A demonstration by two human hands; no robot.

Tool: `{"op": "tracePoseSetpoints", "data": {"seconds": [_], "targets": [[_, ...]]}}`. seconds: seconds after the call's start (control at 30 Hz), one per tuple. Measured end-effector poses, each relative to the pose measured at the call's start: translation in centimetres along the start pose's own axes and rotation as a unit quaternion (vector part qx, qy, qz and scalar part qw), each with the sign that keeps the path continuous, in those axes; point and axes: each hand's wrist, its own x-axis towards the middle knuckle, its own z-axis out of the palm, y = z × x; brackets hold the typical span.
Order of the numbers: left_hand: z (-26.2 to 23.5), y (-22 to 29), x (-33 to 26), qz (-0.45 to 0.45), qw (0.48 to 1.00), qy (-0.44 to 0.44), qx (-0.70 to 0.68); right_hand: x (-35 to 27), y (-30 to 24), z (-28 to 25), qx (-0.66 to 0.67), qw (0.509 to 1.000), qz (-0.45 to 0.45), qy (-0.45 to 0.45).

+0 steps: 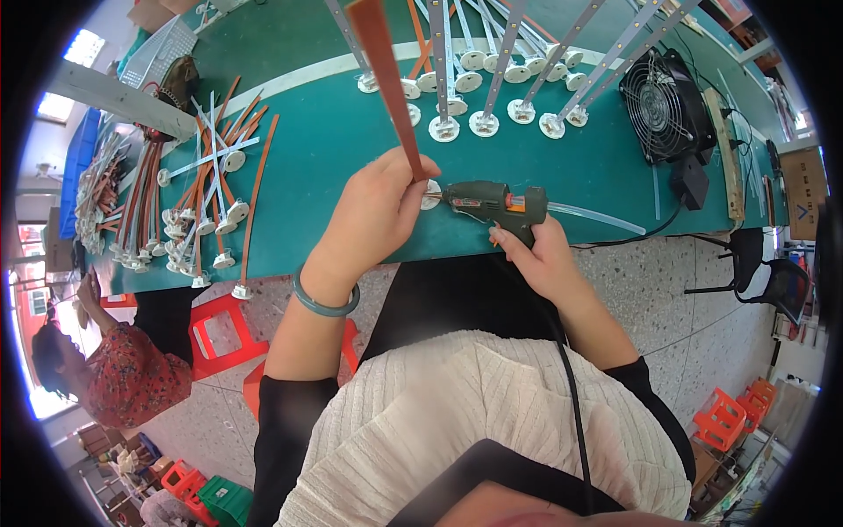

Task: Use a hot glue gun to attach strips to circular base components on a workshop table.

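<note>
Left hand: our left hand [373,206], with a grey-green bangle [327,303] at its wrist, has thumb and fingers pinched on the lower part of the brown strip.
Brown strip: the brown strip [386,83] stands nearly upright above the near edge of the green table [316,237], leaning a little to the left at its top.
White base: at the strip's foot we see a round white base [430,195], partly hidden by our fingers.
Right hand: our right hand [544,259] is wrapped around the grip of the glue gun.
Glue gun: the dark green glue gun [481,200] points left, its nozzle right by the base (whether they touch, we cannot tell); a translucent glue stick [597,217] trails from its rear.
Far side: light strips [496,75] stand on round white bases.
Left side: brown and white strips [211,162] lie in a loose heap, bases mostly toward us.
Right side: a black fan [665,105] stands on the table.
Beyond the left end: a co-worker in a red patterned top [140,378] sits near a red stool [224,338].
</note>
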Motion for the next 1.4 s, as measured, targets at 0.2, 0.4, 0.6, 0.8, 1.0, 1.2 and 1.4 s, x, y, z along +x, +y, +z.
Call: {"op": "tracePoseSetpoints", "data": {"seconds": [0.2, 0.4, 0.6, 0.8, 1.0, 1.2, 1.4], "targets": [[0.20, -0.31, -0.05, -0.017, 1.000, 0.002, -0.010, -0.15, -0.23, -0.04, -0.014, 1.000, -0.014, 0.015], [0.16, -0.31, 0.04, -0.029, 0.999, -0.007, -0.013, -0.05, -0.11, -0.01, -0.077, 0.992, -0.094, 0.019], [0.32, -0.43, -0.16, -0.039, 0.999, -0.001, -0.022, -0.29, -0.54, -0.42, -0.071, 0.997, -0.021, -0.008], [0.28, -0.19, -0.05, -0.040, 0.999, -0.001, -0.019, -0.24, -0.36, -0.24, -0.071, 0.997, -0.032, 0.020], [0.30, -0.08, -0.16, -0.043, 0.999, 0.003, -0.020, -0.35, -0.35, -0.04, -0.062, 0.997, -0.032, 0.023], [0.36, -0.09, -0.16, -0.037, 0.999, 0.006, -0.016, -0.55, -0.74, -0.01, -0.091, 0.994, -0.043, 0.028], [0.52, -0.10, -0.18, -0.028, 1.000, 0.009, -0.008, -0.79, -0.17, 0.32, -0.077, 0.995, -0.049, 0.033]]}}
